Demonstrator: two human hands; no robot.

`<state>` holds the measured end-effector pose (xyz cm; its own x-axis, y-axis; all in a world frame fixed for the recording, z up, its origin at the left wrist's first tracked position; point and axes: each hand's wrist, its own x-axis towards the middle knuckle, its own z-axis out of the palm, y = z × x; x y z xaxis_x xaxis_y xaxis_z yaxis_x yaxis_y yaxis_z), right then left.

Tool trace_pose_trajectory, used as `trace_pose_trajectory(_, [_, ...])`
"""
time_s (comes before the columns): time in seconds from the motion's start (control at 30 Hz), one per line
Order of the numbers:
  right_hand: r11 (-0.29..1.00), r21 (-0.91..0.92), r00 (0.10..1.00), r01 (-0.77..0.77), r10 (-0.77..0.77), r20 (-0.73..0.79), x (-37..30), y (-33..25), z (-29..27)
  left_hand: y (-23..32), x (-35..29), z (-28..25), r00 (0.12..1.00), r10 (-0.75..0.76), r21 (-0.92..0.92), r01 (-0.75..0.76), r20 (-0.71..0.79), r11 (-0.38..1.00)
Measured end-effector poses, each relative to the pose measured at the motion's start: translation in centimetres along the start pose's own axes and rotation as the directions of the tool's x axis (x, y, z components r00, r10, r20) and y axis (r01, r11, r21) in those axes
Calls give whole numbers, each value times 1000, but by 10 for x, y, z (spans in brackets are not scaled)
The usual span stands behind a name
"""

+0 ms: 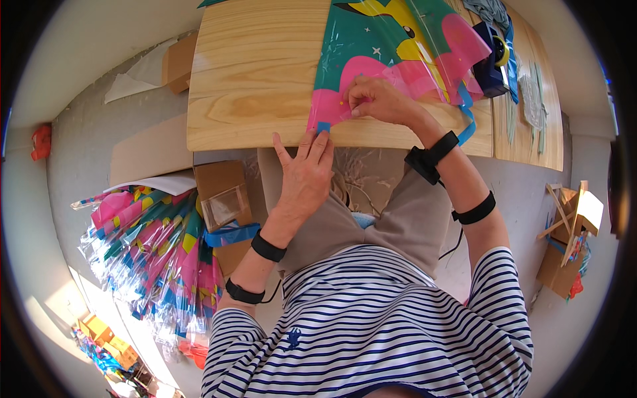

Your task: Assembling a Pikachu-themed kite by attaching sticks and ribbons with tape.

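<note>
A printed plastic film sheet (345, 66), green and pink with a yellow cartoon figure, lies on the wooden table (255, 73) in front of me. At its near left corner a short piece of blue tape (323, 127) sits by the table's edge. My left hand (306, 174) is open, its fingertips resting at that corner beside the tape. Over the pink near part of the film, my right hand (381, 101) is closed in a pinch; what is between its fingers, if anything, is hidden. A blue ribbon strip (467, 119) hangs right of my right wrist.
A dark tape dispenser (492, 63) stands at the table's right, near thin green sticks (541, 123). Folded printed film pieces (156, 245) are piled low on my left, beside a cardboard box (222, 176). A wooden frame (567, 219) with cardboard stands far right.
</note>
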<state>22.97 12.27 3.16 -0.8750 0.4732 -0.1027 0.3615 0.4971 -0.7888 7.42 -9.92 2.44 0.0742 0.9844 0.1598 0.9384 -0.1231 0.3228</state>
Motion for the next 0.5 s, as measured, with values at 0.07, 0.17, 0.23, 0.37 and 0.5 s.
trace_pose_trajectory(0.07, [998, -3, 997, -60, 60, 38, 0, -4, -2, 0, 0, -1, 1000, 0, -1, 0, 5, 1000])
trace_pose_trajectory(0.17, [997, -6, 996, -77, 77, 45, -1, -6, -2, -1, 0, -1, 1000, 5, 3, -5, 6, 1000])
trace_pose_trajectory(0.23, [999, 6, 999, -36, 36, 2, 0, -2, 0, -1, 0, 0, 1000, 10, 4, -10, 7, 1000])
trace_pose_trajectory(0.37, [1000, 13, 1000, -13, 14, -17, -1, 1, 1, -1, 0, 1, 1000, 14, 15, -14, 5, 1000])
trace_pose_trajectory(0.5, [1000, 13, 1000, -3, 3, -16, 0, 1, 1, -1, 0, 2, 1000, 16, 29, -16, 3, 999])
